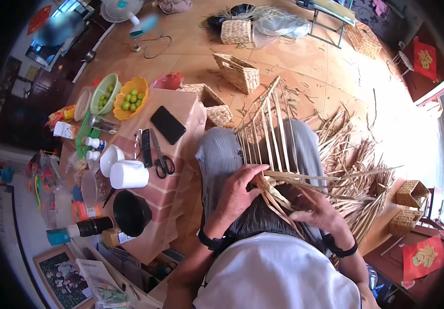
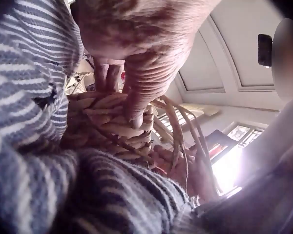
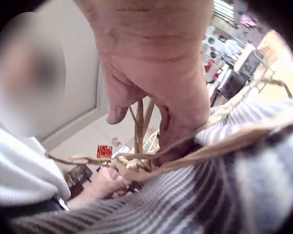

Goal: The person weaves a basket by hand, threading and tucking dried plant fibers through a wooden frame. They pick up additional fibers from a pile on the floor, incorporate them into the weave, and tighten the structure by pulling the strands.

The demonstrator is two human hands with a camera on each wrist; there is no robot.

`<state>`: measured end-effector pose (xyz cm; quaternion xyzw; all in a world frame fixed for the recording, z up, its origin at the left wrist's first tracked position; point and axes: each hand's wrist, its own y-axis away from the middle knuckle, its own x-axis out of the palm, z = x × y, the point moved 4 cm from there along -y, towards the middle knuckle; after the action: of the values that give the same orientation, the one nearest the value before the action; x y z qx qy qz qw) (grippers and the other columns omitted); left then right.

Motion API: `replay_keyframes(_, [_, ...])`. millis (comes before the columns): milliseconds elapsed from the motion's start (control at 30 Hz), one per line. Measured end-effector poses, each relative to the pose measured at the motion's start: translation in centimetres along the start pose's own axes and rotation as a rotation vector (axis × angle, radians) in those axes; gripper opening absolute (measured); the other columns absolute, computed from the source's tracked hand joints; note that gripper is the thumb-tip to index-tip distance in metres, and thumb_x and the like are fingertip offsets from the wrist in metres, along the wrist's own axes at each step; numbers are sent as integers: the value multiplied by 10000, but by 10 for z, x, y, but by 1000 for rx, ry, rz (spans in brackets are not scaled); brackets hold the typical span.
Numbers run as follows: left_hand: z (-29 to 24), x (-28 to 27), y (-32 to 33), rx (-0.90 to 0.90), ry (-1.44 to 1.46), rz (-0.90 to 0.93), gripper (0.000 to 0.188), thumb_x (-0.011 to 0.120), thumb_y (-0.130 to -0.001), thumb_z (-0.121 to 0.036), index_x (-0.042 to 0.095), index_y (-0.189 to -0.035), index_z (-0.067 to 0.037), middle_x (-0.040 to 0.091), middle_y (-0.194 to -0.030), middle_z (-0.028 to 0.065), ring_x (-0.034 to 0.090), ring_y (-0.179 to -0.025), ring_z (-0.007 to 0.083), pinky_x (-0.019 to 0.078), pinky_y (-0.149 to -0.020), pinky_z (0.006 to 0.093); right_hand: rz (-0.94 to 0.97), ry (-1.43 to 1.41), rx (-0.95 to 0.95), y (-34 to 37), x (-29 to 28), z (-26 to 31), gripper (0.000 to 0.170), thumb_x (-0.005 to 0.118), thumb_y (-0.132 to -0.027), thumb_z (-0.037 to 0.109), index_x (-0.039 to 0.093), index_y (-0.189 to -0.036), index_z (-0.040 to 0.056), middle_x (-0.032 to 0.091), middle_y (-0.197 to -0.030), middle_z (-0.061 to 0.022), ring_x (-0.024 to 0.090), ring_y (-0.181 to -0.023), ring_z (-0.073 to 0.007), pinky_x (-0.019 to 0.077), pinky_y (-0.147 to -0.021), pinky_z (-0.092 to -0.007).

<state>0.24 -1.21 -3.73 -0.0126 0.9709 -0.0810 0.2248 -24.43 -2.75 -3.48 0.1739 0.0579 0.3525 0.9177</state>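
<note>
An unfinished straw basket (image 1: 274,189) lies across the person's lap, its pale upright stakes (image 1: 278,131) pointing away from the body. The left hand (image 1: 237,193) grips its woven edge, and in the left wrist view the thumb (image 2: 135,117) presses on the plaited wall (image 2: 100,114). To the right of the weave is the right hand (image 1: 318,210), thumb apart from the fingers. Its fingertips are among loose straw strands (image 3: 141,126), partly hidden behind the hand in the right wrist view. Long strands (image 1: 304,177) trail from the weave toward the right.
Loose straw (image 1: 358,180) is heaped on the floor at the right. Finished-looking baskets stand about, one woven basket (image 1: 238,73) ahead. On the left table (image 1: 152,211) are scissors (image 1: 164,164), a phone (image 1: 168,125), a black bowl (image 1: 131,213) and fruit in an orange bowl (image 1: 124,114).
</note>
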Motion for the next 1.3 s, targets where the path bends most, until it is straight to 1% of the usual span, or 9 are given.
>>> replay_keyframes(133, [1, -1, -1, 14, 0, 31, 606, 820, -765, 54, 666, -1334, -84, 712, -1252, 120, 706, -1135, 315, 579, -975, 393, 314, 400, 142, 3, 29, 29, 515, 808, -963, 361, 599, -1237, -22, 666, -937, -86, 606, -866, -163, 518, -767, -353])
replay_keyframes(533, [3, -14, -6, -27, -87, 183, 275, 704, -976, -124, 641, -1226, -28, 690, -1194, 178, 708, -1068, 373, 573, -864, 440, 322, -621, 67, -50, 28, 113, 303, 499, -1146, 332, 598, -1070, 56, 504, -657, 28, 407, -494, -52, 270, -422, -231])
replay_keyframes(667, [4, -13, -11, -148, -60, 146, 246, 724, -984, -163, 677, -1166, -5, 736, -1032, 169, 726, -939, 398, 571, -813, 435, 196, -699, -278, -58, -28, 150, 447, 389, -1163, 400, 620, -1059, 32, 503, -585, 2, 417, -414, -85, 304, -378, -240])
replay_keyframes(800, [4, -12, -13, -79, -129, 88, 229, 709, -996, -171, 696, -1154, -5, 742, -971, 176, 732, -903, 398, 576, -775, 434, 68, -1078, -546, -67, -73, 123, 563, 302, -1156, 508, 593, -912, 92, 601, -731, -65, 600, -629, -213, 504, -642, -366])
replay_keyframes(833, [1, -12, -14, -86, -148, 97, 226, 705, -999, -169, 698, -1158, -9, 742, -977, 184, 732, -911, 399, 576, -773, 435, 197, -1155, -525, -72, -76, 108, 568, 306, -1150, 525, 586, -903, 98, 633, -804, -71, 649, -765, -248, 511, -771, -416])
replay_keyframes(1000, [-4, -8, -18, -56, -209, 97, 185, 656, -1017, -134, 680, -1158, -18, 734, -951, 218, 729, -891, 415, 578, -755, 471, 13, -9, -110, -74, -19, 74, 359, 804, -955, 297, 707, -1141, 6, 725, -898, -76, 690, -758, -215, 571, -703, -332])
replay_keyframes(1100, [-12, -3, -20, -13, -331, 101, 159, 633, -1018, -112, 665, -1158, -44, 731, -902, 213, 729, -847, 416, 577, -724, 499, -44, 531, -504, -88, 17, 79, 321, 822, -937, 282, 736, -1016, -18, 743, -925, -149, 720, -820, -204, 558, -722, -369])
replay_keyframes(1200, [-20, -1, -19, -91, -418, 99, 197, 639, -1013, -129, 633, -1200, -66, 723, -872, 218, 722, -831, 429, 569, -716, 519, -216, 71, -498, -104, 21, 64, 305, 758, -995, 288, 725, -954, -13, 684, -750, -92, 634, -638, -166, 459, -535, -342])
replay_keyframes(1300, [-19, 2, -17, -152, -339, 93, 399, 661, -1004, -149, 533, -1373, -65, 716, -862, 226, 715, -830, 437, 569, -736, 521, -234, -464, -80, -109, 1, 36, 287, 719, -1032, 279, 707, -890, 30, 659, -715, -31, 572, -558, -105, 383, -475, -268])
